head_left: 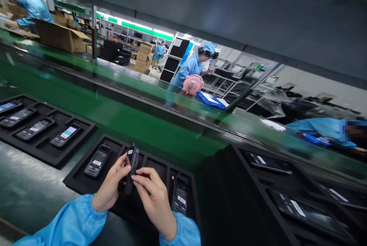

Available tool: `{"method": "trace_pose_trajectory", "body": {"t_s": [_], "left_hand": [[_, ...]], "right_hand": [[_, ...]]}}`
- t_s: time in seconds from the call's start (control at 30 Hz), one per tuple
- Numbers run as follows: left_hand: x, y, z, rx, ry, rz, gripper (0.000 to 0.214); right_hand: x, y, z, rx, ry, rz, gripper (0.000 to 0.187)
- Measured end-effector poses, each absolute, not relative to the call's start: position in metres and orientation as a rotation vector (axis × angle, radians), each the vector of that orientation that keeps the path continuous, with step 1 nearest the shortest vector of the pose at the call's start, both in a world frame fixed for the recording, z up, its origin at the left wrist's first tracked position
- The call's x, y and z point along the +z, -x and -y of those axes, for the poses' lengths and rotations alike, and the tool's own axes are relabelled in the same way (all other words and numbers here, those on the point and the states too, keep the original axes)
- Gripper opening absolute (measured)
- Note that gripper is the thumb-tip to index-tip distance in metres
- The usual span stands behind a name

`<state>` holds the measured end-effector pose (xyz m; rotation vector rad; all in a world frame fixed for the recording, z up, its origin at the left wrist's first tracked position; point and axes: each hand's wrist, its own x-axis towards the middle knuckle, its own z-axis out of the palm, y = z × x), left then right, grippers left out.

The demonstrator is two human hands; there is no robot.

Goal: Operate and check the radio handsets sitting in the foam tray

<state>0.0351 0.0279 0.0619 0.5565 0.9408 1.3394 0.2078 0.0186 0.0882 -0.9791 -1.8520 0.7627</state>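
A black rugged handheld phone [133,162] with a stubby antenna stands nearly upright, its buttoned side edge turned to me. My left hand [110,185] is closed around it, fingers behind and thumb along the near edge. The thumb and fingers of my right hand [155,198] pinch at its right side edge. Below the hands lies a black foam tray [77,175] with cut-out slots. One labelled phone [98,161] rests in its left slot, and another phone [180,194] in its right slot, partly behind my right sleeve.
A second foam tray [51,156] on the left holds several phones. Stacked foam trays [223,192] rise on the right, larger dark devices [304,206] in the top one. A glass-edged ledge runs behind, with a pink fan [193,84], a carton [61,36] and co-workers beyond it.
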Motion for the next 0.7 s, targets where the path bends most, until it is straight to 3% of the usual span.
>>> {"method": "trace_pose_trajectory", "body": {"t_s": [0.17, 0.33, 0.57, 0.7], "left_hand": [[0.063, -0.039, -0.025, 1.306, -0.562, -0.943, 0.075], [0.062, -0.041, -0.024, 1.372, -0.549, -0.933, 0.081], [0.059, -0.04, -0.026, 1.535, -0.511, -0.897, 0.084], [0.057, -0.04, -0.025, 1.571, -0.537, -0.935, 0.083]], "right_hand": [[0.086, -0.204, -0.018, 0.478, 0.902, 1.867, 0.024], [0.082, -0.2, -0.012, 0.495, 0.919, 1.786, 0.021], [0.057, -0.191, -0.014, 1.425, 1.045, 1.305, 0.06], [0.059, -0.176, -0.009, 1.772, 0.908, 1.079, 0.067]]}}
